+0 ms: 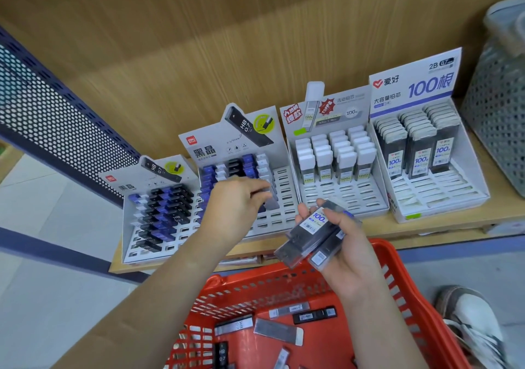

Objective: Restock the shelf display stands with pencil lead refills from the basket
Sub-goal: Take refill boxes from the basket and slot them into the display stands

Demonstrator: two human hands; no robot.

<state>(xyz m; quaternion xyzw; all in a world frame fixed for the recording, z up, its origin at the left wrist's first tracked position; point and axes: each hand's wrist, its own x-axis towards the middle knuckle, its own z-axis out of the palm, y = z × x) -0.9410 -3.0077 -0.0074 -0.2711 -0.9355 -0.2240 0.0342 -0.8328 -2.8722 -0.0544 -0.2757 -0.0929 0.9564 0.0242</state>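
Observation:
Four cardboard display stands line the wooden shelf. My left hand point(237, 206) reaches over the second stand point(284, 195) and pinches a grey lead refill case point(271, 198) above its slots. My right hand point(343, 243) holds a bundle of several dark refill cases point(309, 235) above the red basket point(397, 280). More loose refill cases point(278, 330) lie on the basket's floor. The leftmost stand point(159, 212) holds black and blue cases. The third stand point(338, 169) holds white-capped cases, and the fourth stand point(426, 152) has dark cases in its back rows.
A blue perforated metal panel point(51, 124) closes the shelf on the left. A grey mesh basket point(500, 118) stands at the far right of the shelf. A shoe point(471, 320) shows beside the red basket on the floor.

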